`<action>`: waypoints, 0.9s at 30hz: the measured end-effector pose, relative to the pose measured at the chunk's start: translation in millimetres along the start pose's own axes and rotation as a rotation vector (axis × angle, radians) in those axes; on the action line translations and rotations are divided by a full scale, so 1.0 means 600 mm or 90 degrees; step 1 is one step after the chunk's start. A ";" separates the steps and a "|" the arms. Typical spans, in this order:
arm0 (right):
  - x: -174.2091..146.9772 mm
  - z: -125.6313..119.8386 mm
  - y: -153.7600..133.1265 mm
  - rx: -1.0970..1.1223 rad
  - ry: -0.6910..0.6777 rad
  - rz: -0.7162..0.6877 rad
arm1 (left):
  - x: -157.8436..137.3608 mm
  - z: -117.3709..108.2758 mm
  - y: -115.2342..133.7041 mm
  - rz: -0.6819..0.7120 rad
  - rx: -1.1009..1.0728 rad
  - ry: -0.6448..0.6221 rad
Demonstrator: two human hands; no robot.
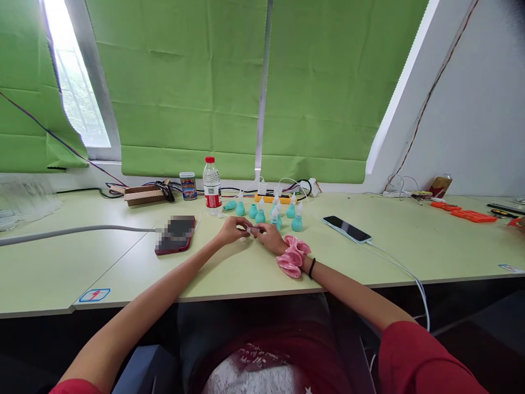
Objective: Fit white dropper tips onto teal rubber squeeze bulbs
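My left hand (232, 230) and my right hand (270, 238) meet over the table, fingertips pinched from both sides on a small translucent white piece (251, 230). Its exact shape is mostly hidden by the fingers. Just behind the hands stand several teal rubber bulb syringes with clear pointed tips, among them one bulb syringe (297, 220) at the right and another (240, 206) at the left. A teal bulb (230, 205) without a visible tip lies on its side, and a second bare bulb (253, 212) stands upright. A pink scrunchie (293, 256) circles my right wrist.
A phone (348, 229) with a charging cable lies to the right, and a dark red-edged device (176, 234) to the left. Behind stand a water bottle (213, 189), a can (188, 186), a cardboard box (144, 195) and an orange power strip (273, 199). Orange plastic parts (471, 215) lie far right.
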State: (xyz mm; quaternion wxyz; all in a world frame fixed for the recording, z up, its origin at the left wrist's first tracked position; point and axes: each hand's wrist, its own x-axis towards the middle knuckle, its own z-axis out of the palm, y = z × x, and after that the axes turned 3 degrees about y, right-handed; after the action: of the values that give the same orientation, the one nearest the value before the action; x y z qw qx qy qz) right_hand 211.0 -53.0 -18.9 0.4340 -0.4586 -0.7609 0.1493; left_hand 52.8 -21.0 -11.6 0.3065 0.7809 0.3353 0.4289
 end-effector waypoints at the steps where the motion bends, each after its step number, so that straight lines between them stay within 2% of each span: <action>1: 0.000 0.000 0.000 0.007 0.000 0.005 | 0.000 0.001 0.000 -0.002 0.009 0.000; 4: -0.001 -0.002 -0.003 0.010 0.011 -0.002 | 0.001 -0.002 0.006 0.002 0.047 -0.013; 8: -0.003 -0.001 -0.005 0.000 0.027 -0.018 | 0.014 -0.035 0.013 0.029 0.059 -0.121; 9: -0.004 0.000 -0.005 -0.005 0.024 -0.022 | 0.020 -0.047 0.013 0.025 0.064 -0.098; 10: -0.004 0.001 -0.004 -0.013 0.019 -0.029 | 0.028 -0.059 0.012 0.015 0.079 -0.041; 13: -0.005 0.004 -0.005 -0.043 0.018 -0.055 | 0.062 -0.083 0.006 -0.002 0.202 0.179; 14: -0.006 0.004 -0.006 -0.049 0.024 -0.057 | 0.076 -0.085 0.004 0.014 0.256 0.234; 15: -0.006 0.004 -0.007 -0.054 0.029 -0.055 | 0.090 -0.083 0.003 0.042 0.302 0.252; 17: -0.008 0.003 -0.010 -0.063 0.036 -0.046 | 0.120 -0.069 0.002 0.095 0.357 0.243; 20: -0.009 0.001 -0.013 -0.088 0.032 -0.052 | 0.155 -0.034 0.002 0.132 0.425 0.174; 23: -0.010 0.002 -0.016 -0.096 0.035 -0.065 | 0.169 0.001 -0.002 0.090 0.435 0.100; 27: -0.011 0.001 -0.019 -0.088 0.044 -0.071 | 0.166 0.021 -0.017 0.062 0.427 0.075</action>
State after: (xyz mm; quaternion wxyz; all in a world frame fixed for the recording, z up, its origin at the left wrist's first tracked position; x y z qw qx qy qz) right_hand 205.3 -64.7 -15.7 0.4350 -0.4489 -0.7785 0.0560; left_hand 102.0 60.6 21.1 -0.0081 0.8272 0.4371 0.3532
